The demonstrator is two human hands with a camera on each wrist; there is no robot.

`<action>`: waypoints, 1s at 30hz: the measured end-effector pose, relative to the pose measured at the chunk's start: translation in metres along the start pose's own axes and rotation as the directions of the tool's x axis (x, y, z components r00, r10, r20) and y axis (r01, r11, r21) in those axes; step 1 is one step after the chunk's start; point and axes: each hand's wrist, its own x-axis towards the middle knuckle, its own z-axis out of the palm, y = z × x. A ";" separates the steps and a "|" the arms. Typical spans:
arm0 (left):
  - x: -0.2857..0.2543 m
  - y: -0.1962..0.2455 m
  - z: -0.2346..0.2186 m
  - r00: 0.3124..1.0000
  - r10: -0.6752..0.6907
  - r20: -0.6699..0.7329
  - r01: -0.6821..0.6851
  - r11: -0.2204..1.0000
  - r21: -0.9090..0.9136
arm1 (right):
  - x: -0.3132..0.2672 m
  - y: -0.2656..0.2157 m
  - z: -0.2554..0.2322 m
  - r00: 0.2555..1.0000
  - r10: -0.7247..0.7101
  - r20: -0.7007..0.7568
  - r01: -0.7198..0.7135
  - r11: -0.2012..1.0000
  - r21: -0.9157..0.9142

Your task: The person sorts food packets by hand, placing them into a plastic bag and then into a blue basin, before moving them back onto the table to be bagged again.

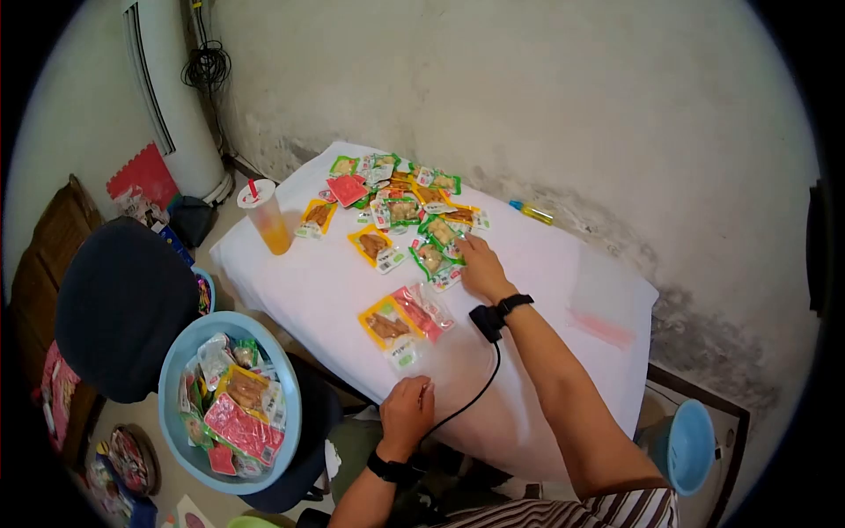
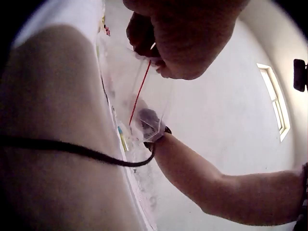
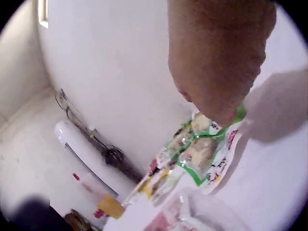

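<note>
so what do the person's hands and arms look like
The left hand and right hand are bare. Black straps circle both wrists; the right one carries a small black box with a black cable. A dark-and-white striped sleeve shows at the right arm.

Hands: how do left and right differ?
The left hand pinches a clear bag; the right hand is at green-edged packets, grip unclear. The left hand is by the near edge of the white cloth; the right hand reaches farther across it. Both wear black wrist straps.
</note>
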 end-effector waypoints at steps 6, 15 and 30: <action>0.001 -0.001 -0.002 1.000 0.018 -0.002 -0.018 1.000 -0.022 | 0.028 0.015 0.030 0.989 -0.072 0.132 0.103 0.964 -0.245; 0.001 0.001 0.002 1.000 0.029 -0.006 -0.030 0.998 -0.048 | 0.026 0.024 0.028 0.999 0.013 -0.044 -0.017 0.996 -0.084; 0.000 0.007 0.007 0.998 -0.017 -0.068 0.009 0.995 -0.104 | -0.247 -0.027 -0.115 0.743 0.599 0.297 -0.393 0.032 0.919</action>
